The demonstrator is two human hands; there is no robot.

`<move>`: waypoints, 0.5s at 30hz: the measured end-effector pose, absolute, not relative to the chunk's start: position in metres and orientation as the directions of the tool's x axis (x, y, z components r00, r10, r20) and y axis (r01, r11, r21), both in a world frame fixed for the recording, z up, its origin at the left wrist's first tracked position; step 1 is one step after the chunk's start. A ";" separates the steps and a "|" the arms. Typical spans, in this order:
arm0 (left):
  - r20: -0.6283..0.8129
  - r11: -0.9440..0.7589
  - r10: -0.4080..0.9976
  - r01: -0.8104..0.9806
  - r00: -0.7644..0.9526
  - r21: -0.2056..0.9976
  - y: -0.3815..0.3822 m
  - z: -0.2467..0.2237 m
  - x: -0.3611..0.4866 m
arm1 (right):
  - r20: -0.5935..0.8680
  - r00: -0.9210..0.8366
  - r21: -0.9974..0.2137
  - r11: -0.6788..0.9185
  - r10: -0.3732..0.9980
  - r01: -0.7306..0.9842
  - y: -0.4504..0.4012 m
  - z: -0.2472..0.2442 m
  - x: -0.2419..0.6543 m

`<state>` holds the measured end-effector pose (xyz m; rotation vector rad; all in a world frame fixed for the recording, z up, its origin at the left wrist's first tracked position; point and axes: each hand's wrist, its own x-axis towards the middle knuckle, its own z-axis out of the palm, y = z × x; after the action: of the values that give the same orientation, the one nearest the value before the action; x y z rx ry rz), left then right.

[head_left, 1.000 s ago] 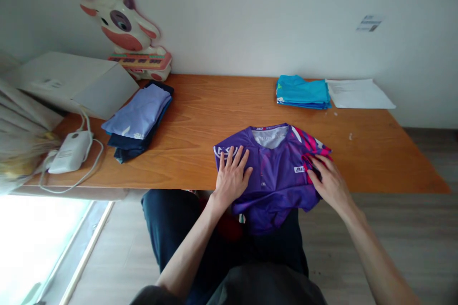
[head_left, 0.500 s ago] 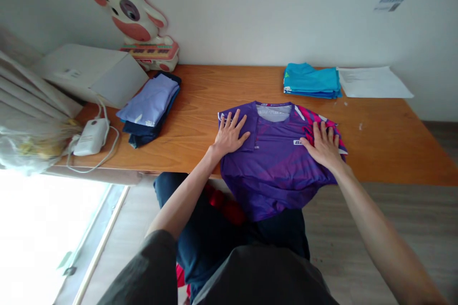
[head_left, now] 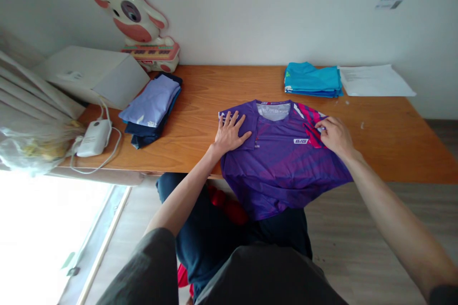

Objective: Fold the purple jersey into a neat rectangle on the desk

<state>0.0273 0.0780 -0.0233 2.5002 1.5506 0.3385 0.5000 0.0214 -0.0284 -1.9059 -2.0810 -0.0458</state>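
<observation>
A purple shirt (head_left: 272,162) with a pink and white patterned shoulder lies collar away from me, its lower part hanging over the table's front edge onto my lap. Spread flat, my left hand (head_left: 230,133) presses on the folded-in sleeve at the shirt's left side. My right hand (head_left: 334,136) has its fingers pinched together on the pink sleeve fabric at the right side, which is folded inward under the fingertips.
Folded lilac and dark clothes (head_left: 152,105) lie left on the wooden table (head_left: 214,81), near a white box (head_left: 96,74), a cow toy keyboard (head_left: 143,24) and a white adapter (head_left: 95,138). Folded blue clothes (head_left: 313,80) and paper (head_left: 374,81) lie at the back right.
My right hand has gone from lying flat on the shirt to pinching its right sleeve, which is now folded inward. The left hand has stayed in place.
</observation>
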 end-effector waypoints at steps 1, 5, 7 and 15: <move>0.096 -0.442 0.896 0.857 0.433 0.265 0.079 -0.023 0.026 | 0.239 -0.093 -0.178 0.138 0.966 0.974 0.023 -0.026 0.500; 0.091 -0.446 0.895 0.860 0.438 0.247 0.083 -0.023 0.023 | 0.221 -0.154 -0.148 0.189 0.963 0.971 0.028 -0.021 0.497; 0.096 -0.458 0.889 0.855 0.448 0.242 0.086 -0.023 0.021 | 0.217 -0.172 -0.153 0.208 0.961 0.966 0.030 -0.022 0.494; 0.088 -0.458 0.888 0.855 0.451 0.244 0.085 -0.020 0.020 | 0.120 -0.097 -0.145 0.114 0.988 0.983 0.038 -0.038 0.489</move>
<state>0.0196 0.0853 -0.0204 2.5325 1.5358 0.3043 0.4886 0.0380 -0.0384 -1.9741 -2.1970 0.0417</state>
